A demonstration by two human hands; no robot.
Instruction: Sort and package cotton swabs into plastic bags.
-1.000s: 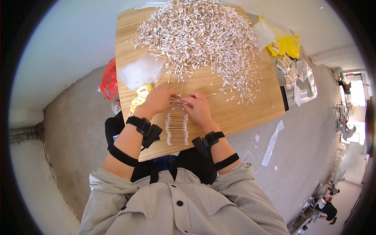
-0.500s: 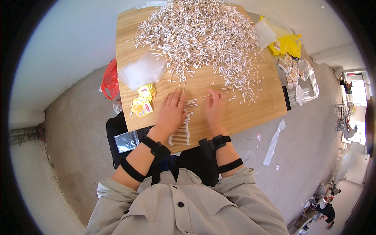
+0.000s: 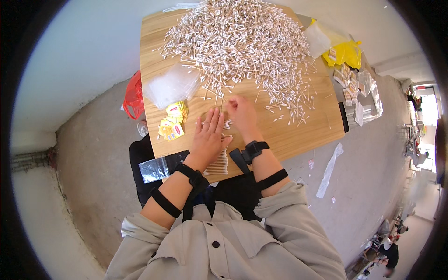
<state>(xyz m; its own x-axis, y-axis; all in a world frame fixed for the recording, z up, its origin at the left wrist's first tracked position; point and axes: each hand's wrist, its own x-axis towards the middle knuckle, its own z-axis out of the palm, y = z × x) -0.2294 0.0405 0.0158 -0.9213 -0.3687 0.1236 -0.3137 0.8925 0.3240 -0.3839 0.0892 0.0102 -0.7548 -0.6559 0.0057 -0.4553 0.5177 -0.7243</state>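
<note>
Cotton swabs (image 3: 242, 42) lie heaped across the far half of the desk (image 3: 298, 133). The left hand (image 3: 208, 137) lies flat, fingers spread, pinning an aligned bundle (image 3: 219, 163) at the near edge. The right hand (image 3: 240, 114) pinches a few loose swabs beside it.
</note>
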